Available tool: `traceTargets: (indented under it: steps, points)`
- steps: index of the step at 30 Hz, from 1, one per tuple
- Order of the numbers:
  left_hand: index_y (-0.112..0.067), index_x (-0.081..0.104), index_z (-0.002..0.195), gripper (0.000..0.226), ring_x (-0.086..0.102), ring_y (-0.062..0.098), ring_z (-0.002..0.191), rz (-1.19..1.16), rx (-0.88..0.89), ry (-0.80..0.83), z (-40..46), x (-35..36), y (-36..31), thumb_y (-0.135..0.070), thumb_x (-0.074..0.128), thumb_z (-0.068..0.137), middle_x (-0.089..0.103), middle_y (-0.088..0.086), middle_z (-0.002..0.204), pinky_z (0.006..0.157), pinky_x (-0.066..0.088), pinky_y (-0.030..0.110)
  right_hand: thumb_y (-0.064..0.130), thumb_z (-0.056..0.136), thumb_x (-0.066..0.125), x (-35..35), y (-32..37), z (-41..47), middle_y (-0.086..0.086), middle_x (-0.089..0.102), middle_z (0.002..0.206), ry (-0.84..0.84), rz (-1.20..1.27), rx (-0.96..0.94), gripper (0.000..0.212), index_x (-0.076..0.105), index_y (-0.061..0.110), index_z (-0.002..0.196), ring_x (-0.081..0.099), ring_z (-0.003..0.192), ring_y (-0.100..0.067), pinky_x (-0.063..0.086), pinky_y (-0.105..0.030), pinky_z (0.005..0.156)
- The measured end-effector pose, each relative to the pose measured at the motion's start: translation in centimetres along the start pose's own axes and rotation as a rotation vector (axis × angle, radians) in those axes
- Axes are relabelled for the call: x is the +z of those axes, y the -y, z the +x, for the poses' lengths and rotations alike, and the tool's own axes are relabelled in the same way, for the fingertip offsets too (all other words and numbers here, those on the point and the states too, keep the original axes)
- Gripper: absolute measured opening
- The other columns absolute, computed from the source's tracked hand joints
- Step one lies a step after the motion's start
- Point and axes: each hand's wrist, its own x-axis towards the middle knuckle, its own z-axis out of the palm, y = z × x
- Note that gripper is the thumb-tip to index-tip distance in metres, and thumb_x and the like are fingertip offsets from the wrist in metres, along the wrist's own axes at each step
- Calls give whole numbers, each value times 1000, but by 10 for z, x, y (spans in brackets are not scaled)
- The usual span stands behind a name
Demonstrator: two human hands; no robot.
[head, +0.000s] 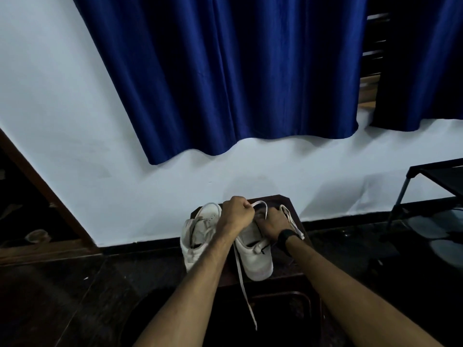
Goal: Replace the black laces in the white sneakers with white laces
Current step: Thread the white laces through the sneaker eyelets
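- While two white sneakers sit side by side on a small dark wooden stool (293, 209), the left hand (235, 212) is clenched into a fist around a loop of white lace (259, 204) just above the right-hand sneaker (255, 256).
- The right hand (273, 225), with a black watch (285, 238) at the wrist, presses down on the front of that same sneaker; whether its fingers pinch anything I cannot tell, since they are tucked under the left fist.
- One free end of the white lace runs from the sneaker toward 6 o'clock and hangs past the stool's near edge; another stretch lies at 3 o'clock, beside the right wrist.
- My reading is that the right-hand sneaker is partway through lacing in white, with tightening and the upper eyelets left.
- The left-hand sneaker (200, 231), at 9 o'clock of the hands, shows no black lace that I can make out; its own lacing is too hidden by the left forearm to judge.
- Room is tight: both sneakers' heels overhang the stool's near edge, so a hard tug could drag one off.
- A white wall (100, 146) with a blue curtain (225, 71) stands close at 12 o'clock, and a black metal rack (426, 179) lies at 3 o'clock, well apart.
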Motion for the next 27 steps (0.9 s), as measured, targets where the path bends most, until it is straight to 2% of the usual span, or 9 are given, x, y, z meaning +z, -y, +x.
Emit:
traceTargets:
  steps: [5, 8, 11, 13, 16, 18, 20, 23, 27]
  points:
    - [-29, 75, 98, 19, 66, 27, 102, 241, 48, -101, 2, 13, 3, -37, 60, 89, 74, 3, 104, 78, 51, 31, 42, 78, 46, 2, -9, -1, -12, 73, 97, -27, 198, -2, 44, 74, 15, 97, 65, 98, -30, 49, -34, 82]
    - [-34, 75, 99, 19, 66, 27, 103, 283, 41, -123, 2, 13, 10, -38, 60, 88, 74, 1, 104, 80, 53, 33, 30, 89, 60, 3, -17, -5, -9, 72, 90, -89, 277, 67, 26, 75, 10, 91, 61, 89, -21, 44, -30, 76]
    - [-34, 74, 94, 17, 65, 29, 102, 308, 52, -146, 2, 12, 18, -30, 61, 85, 73, 4, 102, 81, 53, 35, 30, 81, 65, 10, -25, -3, -12, 72, 84, -119, 420, 118, 20, 75, 13, 79, 61, 83, -18, 49, -34, 83]
    - [-31, 73, 95, 18, 64, 31, 104, 340, 68, -161, 1, 12, 22, -26, 59, 85, 72, 6, 103, 81, 50, 35, 32, 73, 62, 17, -34, 6, -8, 74, 81, -100, 510, 137, 18, 75, 19, 73, 67, 88, -21, 51, -37, 87]
    - [-26, 68, 105, 21, 64, 32, 105, 475, 145, -188, -3, 15, 28, -26, 54, 89, 71, 9, 104, 81, 48, 36, 18, 78, 68, 15, -35, 11, -10, 76, 92, -30, 673, 178, 13, 79, 12, 83, 68, 102, -23, 49, -20, 84]
    - [-23, 65, 110, 24, 65, 33, 103, 552, 204, -212, -5, 18, 29, -26, 49, 92, 71, 10, 104, 79, 48, 37, 12, 82, 70, 12, -33, 9, -14, 75, 93, -19, 729, 192, 11, 78, 6, 85, 68, 102, -27, 53, -27, 86]
    - [-22, 60, 111, 23, 67, 33, 98, 602, 262, -239, -8, 19, 28, -23, 47, 92, 71, 9, 103, 75, 48, 37, 19, 83, 73, 15, -32, 8, -13, 75, 88, -49, 685, 181, 14, 77, 6, 82, 70, 94, -24, 54, -34, 89]
    - [-21, 57, 111, 23, 68, 31, 95, 613, 325, -238, -9, 21, 29, -21, 46, 91, 69, 4, 108, 75, 49, 37, 36, 79, 77, 13, -27, 3, -5, 74, 82, -159, 451, 175, 23, 77, 13, 85, 66, 80, -15, 50, -22, 71]
    - [-22, 62, 111, 26, 68, 29, 98, 673, 376, -191, -9, 22, 28, -27, 47, 91, 63, 1, 116, 76, 49, 35, 39, 78, 76, 14, -23, 1, 2, 71, 79, -225, 369, 181, 15, 77, 25, 85, 62, 82, -13, 43, -21, 71]
